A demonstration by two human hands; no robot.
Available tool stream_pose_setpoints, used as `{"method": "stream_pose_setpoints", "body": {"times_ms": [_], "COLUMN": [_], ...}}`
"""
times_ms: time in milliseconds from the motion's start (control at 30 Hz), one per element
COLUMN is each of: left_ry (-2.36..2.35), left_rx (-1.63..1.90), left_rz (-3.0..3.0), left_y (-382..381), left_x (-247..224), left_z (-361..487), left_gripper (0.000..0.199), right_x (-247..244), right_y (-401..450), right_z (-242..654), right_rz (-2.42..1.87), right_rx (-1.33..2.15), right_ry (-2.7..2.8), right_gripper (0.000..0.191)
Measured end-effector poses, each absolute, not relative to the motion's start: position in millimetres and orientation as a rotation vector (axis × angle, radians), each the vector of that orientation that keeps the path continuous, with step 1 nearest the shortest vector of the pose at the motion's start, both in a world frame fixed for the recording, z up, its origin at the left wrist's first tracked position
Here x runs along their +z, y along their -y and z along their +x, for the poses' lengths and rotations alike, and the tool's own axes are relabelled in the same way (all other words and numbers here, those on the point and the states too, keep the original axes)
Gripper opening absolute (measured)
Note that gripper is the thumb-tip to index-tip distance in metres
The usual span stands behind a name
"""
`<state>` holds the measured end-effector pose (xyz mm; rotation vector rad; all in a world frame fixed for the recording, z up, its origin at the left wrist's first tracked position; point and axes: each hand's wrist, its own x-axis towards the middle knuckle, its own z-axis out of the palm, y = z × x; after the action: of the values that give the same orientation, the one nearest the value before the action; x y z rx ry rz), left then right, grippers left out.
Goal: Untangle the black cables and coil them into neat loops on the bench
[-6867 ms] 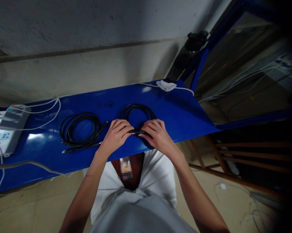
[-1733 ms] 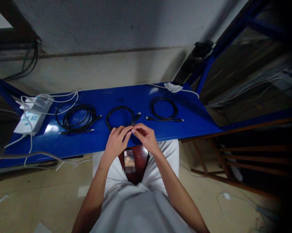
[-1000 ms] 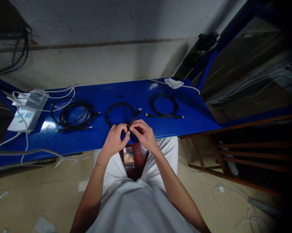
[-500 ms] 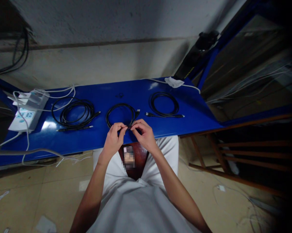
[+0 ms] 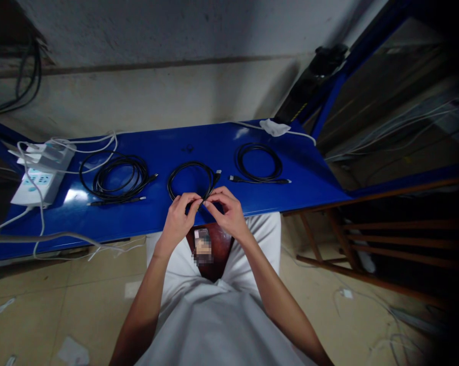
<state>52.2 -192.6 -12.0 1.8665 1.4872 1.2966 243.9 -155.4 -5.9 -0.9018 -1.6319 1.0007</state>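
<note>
A coiled black cable (image 5: 190, 163) lies at the middle of the blue table (image 5: 214, 142), its near edge at the fingertips of both hands. My left hand (image 5: 180, 216) pinches the near side of this coil between thumb and fingers. Right beside it, my right hand (image 5: 227, 211) pinches the same part of the cable, the fingertips of the two hands almost touching. One connector (image 5: 217, 175) sticks up just beyond my right hand. What exactly is between the fingertips is too small to make out.
Another black coil (image 5: 118, 178) lies to the left, a third (image 5: 258, 162) to the right. A white power strip (image 5: 42, 178) with white cords stands at the far left. A black bottle (image 5: 309, 86) leans at the back right. A phone (image 5: 202, 246) is between the legs.
My fingertips have shifted very slightly at the near side of the middle coil. Both hands still pinch there.
</note>
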Motion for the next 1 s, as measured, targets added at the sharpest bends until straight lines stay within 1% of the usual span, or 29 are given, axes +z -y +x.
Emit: {"method": "stream_pose_setpoints", "body": {"times_ms": [200,367,533,767,1000], "left_ry": [-1.482,-1.485,-1.509,-1.508,-1.482], "left_rx": [1.319,1.294,1.307,1.305,1.301], "left_rz": [1.878,1.921,1.924,1.898,1.807], "left_y": [192.3,191.5,191.7,192.5,192.7], "left_x": [-12.0,-13.2,-12.3,-12.6,-10.6], "left_z": [51.9,51.5,51.9,52.2,50.8], "left_gripper": [0.011,0.012,0.011,0.012,0.014], "right_x": [-5.0,-6.4,-4.0,-5.1,-9.8], "right_y": [156.1,155.6,155.3,155.1,153.4], "right_z": [245.2,244.5,247.3,245.3,244.9], "right_rz": [-0.853,-0.912,-0.837,-0.882,-0.861], "right_rx": [0.999,0.994,1.038,1.019,1.048], "right_ry": [1.67,1.654,1.686,1.649,1.616], "right_gripper": [0.008,0.018,0.024,0.011,0.011]}}
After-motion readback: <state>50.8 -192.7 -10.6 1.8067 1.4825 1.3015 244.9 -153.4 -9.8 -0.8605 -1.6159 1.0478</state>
